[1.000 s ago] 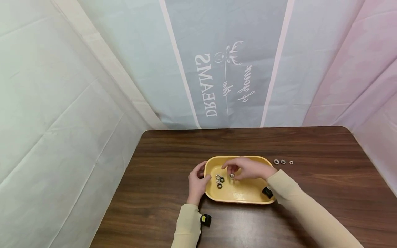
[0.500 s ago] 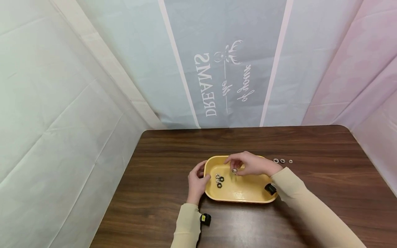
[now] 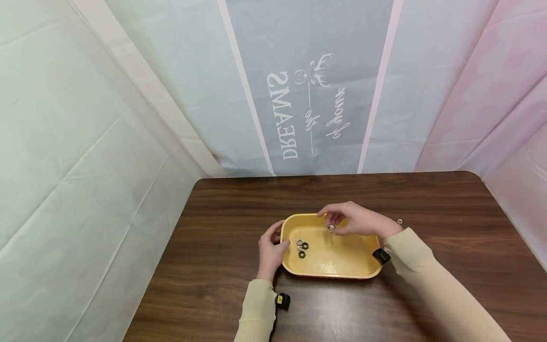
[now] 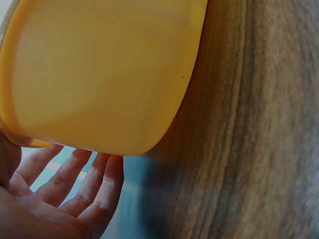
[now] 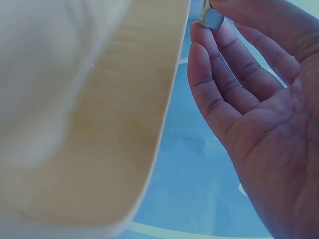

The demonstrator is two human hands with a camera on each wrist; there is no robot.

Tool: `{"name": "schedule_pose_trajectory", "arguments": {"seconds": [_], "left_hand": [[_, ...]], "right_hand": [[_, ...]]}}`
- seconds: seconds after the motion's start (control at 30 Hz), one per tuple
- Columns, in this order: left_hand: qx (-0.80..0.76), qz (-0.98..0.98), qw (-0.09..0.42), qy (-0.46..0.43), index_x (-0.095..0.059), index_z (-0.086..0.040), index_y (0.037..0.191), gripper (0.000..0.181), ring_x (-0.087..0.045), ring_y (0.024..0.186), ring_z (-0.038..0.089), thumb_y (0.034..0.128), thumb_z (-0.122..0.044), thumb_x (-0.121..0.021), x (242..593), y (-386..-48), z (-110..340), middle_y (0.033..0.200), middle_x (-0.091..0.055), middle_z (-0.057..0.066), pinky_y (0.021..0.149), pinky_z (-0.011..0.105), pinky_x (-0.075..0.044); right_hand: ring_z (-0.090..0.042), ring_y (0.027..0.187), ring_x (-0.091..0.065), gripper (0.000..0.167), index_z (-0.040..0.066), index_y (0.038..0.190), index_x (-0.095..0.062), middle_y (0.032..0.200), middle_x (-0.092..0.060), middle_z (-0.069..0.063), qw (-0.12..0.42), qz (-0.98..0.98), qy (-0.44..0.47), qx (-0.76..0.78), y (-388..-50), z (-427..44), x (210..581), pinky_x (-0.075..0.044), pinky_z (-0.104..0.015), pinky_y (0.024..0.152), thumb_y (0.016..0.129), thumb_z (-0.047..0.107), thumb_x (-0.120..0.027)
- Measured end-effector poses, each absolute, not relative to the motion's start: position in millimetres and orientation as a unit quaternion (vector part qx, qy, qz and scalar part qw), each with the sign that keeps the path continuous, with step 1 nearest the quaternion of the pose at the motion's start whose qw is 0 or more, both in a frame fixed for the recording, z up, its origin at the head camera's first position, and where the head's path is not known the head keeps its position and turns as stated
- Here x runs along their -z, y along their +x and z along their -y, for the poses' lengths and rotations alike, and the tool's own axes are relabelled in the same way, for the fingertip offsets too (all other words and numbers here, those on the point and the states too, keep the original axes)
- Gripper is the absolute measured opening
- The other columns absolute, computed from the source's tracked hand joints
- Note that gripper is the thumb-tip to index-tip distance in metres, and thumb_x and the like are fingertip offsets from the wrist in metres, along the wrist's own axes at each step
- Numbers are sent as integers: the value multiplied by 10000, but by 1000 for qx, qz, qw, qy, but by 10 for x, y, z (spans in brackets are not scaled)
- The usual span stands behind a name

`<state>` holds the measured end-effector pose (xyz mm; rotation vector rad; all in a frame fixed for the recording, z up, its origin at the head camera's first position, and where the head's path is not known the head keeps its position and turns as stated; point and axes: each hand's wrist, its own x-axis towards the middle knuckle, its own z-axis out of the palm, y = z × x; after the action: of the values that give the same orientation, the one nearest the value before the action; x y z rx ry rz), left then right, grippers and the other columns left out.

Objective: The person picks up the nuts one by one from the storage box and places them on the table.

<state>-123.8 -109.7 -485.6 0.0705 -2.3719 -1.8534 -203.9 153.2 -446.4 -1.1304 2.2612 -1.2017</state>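
Observation:
A yellow tray point(image 3: 342, 259) rests on the wooden table. At its left end my left hand point(image 3: 270, 254) holds the rim, thumb over the edge and fingers along the outside; the left wrist view shows those fingers point(image 4: 92, 186) against the tray wall point(image 4: 104, 79). Above the tray's far right part, my right hand point(image 3: 356, 219) pinches a silver hex nut point(image 3: 331, 228) between thumb and fingers. The same nut point(image 5: 213, 19) shows at the fingertips in the right wrist view. Several silver and black nuts point(image 3: 301, 254) lie in the tray's left part.
One small silver nut point(image 3: 399, 221) shows on the dark wooden table point(image 3: 213, 266) beyond my right wrist. Pale printed cloth point(image 3: 316, 109) hangs behind the table's far edge, with more cloth at both sides.
My right hand has lifted the nut and moved it toward the far right. Its wrist now hides two of the nuts lined up on the table. The left hand stays on the tray.

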Motion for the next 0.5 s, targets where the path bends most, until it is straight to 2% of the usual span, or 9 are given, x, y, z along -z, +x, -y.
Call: {"name": "schedule_pose_trajectory", "arguments": {"seconds": [0.4,0.5], "left_hand": [[616,785,60,29,-622,-7,1234,514,-615,854,359,740,133,-595,4840,-1229,1092,1078,-625,247,625,275,-533],[616,784,63,30,-623,-6,1230,513,-614,851,360,737,131,-596,4842,-1233,1095,1077,-626,247,625,270,-531]], "right_hand": [[-176,864,-615,445,83,1216,-591,932,-654,-33,140,-804,-394,422,-2048,-1717,4406,-523,-431,779,802,-49,-688],[-184,863,-616,444,77,1212,-588,926,-654,-37,134,-806,-391,423,-2041,-1777,4390,-523,-421,785,799,-50,-692]]}}
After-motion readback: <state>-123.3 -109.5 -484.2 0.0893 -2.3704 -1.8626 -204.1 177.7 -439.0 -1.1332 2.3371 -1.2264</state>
